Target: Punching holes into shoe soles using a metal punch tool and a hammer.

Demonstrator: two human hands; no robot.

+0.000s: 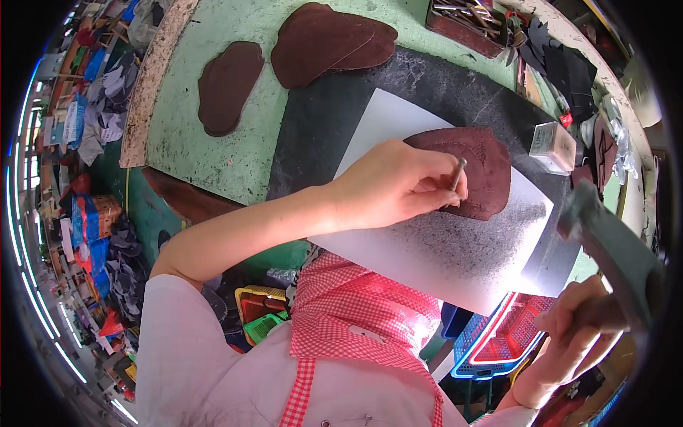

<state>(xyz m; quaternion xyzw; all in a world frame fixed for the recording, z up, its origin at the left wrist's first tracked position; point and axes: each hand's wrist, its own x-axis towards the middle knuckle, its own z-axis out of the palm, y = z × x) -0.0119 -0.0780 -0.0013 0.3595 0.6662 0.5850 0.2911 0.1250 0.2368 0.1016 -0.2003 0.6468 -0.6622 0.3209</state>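
My left hand (398,181) pinches a short metal punch (457,174), held over a dark brown leather piece (487,164). Rows of small marks show on that leather, and part of it is hidden behind my fingers. Beneath it is a white sheet (427,263) with dark specks, laid on a black mat (313,128). At the lower right my right hand (569,341) is closed round the handle of a hammer (615,249), raised beside the table edge. The punch tip is hidden, so I cannot tell whether it touches the leather.
More brown leather pieces (324,46) lie at the far side of the green table (178,135), with another piece (229,89) to their left. A tray of metal tools (469,25) stands far right. A small clear box (553,148) sits right of the sheet. Plastic baskets (491,341) are below the table edge.
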